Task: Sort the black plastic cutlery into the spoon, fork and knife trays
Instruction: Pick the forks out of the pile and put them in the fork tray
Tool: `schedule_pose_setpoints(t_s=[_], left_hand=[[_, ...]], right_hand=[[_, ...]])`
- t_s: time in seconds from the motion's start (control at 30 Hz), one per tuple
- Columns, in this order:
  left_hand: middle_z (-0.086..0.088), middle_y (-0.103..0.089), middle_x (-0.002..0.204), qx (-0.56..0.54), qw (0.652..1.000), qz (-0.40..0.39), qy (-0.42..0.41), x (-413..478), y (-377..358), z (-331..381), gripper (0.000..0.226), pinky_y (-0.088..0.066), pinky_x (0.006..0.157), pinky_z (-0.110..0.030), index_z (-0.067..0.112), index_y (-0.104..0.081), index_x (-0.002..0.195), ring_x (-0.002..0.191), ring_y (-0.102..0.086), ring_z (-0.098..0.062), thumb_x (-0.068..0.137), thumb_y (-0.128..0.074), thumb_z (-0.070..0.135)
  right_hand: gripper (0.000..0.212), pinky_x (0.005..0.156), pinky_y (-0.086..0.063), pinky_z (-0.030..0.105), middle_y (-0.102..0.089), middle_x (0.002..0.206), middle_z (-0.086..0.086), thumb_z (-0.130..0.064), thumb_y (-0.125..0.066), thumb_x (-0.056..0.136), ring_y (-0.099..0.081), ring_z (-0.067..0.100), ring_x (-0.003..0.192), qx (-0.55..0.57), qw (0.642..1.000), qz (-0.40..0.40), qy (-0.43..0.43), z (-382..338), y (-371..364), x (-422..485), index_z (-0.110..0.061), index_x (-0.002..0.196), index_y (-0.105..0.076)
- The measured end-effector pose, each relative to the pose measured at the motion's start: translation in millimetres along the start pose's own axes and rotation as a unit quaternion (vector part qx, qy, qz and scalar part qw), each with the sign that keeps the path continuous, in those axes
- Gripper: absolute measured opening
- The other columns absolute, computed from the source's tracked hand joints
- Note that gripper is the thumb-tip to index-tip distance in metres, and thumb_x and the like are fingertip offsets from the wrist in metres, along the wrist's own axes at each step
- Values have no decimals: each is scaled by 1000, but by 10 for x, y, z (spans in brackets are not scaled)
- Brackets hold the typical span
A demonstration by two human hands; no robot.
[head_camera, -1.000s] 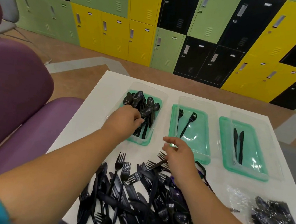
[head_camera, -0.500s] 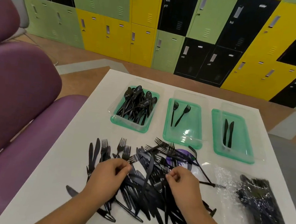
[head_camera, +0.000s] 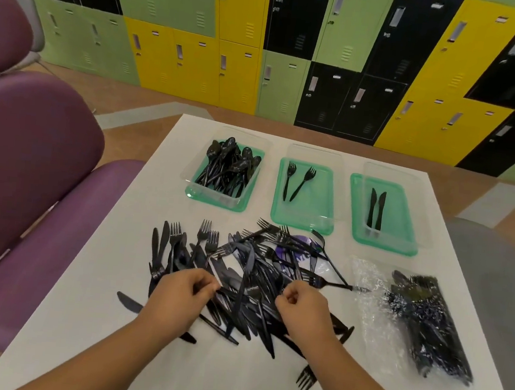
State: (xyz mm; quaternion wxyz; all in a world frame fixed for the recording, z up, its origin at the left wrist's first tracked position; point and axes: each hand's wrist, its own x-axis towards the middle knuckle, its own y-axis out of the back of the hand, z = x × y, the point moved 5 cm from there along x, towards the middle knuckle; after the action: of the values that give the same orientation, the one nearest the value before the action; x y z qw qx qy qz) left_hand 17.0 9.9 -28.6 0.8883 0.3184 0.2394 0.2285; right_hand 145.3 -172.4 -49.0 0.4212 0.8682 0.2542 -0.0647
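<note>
Both hands rest on the near part of a heap of black cutlery (head_camera: 247, 276) on the white counter (head_camera: 105, 299); the left hand (head_camera: 179, 302) has its grip curled, thumb meeting fingertips over the pile, and the right hand (head_camera: 302, 310) shows the same pinched curl, but whether either grip actually holds a piece cannot be told. The heap is a tangle of loose forks and knives, with one fork (head_camera: 304, 382) lying apart at the near edge, just beside the right forearm. Beyond the heap stand three clear trays with green bases in a row: the left spoon tray (head_camera: 217, 198) is piled with spoons (head_camera: 230, 168), the middle fork tray (head_camera: 303, 214) holds two forks (head_camera: 297, 181), and the right knife tray (head_camera: 382, 236) holds two knives (head_camera: 375, 208) side by side. To the right of the heap lies a clear plastic bag (head_camera: 417, 323) packed with more black cutlery. A purple padded seat (head_camera: 26, 202) sits left of the counter, and green, yellow and black lockers (head_camera: 296, 56) line the far wall.
</note>
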Motion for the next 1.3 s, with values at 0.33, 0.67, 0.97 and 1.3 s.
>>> schedule_pose_setpoints(t_s=[0.33, 0.67, 0.97, 1.3], left_hand=[[7, -66, 79, 56, 987, 105, 104, 57, 379, -547, 11, -44, 69, -25, 25, -67, 88, 76, -60, -13, 91, -57, 28], [2, -63, 82, -18, 976, 175, 126, 332, 432, -624, 12, -43, 70, -26, 15, -67, 96, 75, -57, -16, 89, -59, 19], [-12, -57, 107, 83, 982, 139, 95, 948, 371, -271, 36, -49, 80, -33, 10, -68, 98, 97, -59, -28, 81, -70, 42], [-2, -65, 88, 170, 973, 24, 154, 985, 175, -227, 35, -45, 65, -28, 15, -69, 91, 83, -62, -22, 84, -61, 49]], right_hand=[[21, 83, -50, 26, -64, 95, 0, -32, -60, 91, -64, 16, 95, -147, 987, -64, 24, -141, -281, -68, -14, 101, -59], [17, 50, -38, 23, -55, 70, 2, -21, -52, 90, -48, 12, 56, -30, 998, -61, -12, -55, -138, -119, -10, 78, -52], [19, 49, -36, 18, -48, 63, -1, -18, -55, 90, -41, 7, 51, 0, 998, -67, 22, -193, -134, -173, -11, 74, -48], [19, 61, -45, 29, -59, 74, 4, -28, -52, 94, -53, 14, 62, 12, 996, -79, 44, -450, -294, 33, -17, 79, -51]])
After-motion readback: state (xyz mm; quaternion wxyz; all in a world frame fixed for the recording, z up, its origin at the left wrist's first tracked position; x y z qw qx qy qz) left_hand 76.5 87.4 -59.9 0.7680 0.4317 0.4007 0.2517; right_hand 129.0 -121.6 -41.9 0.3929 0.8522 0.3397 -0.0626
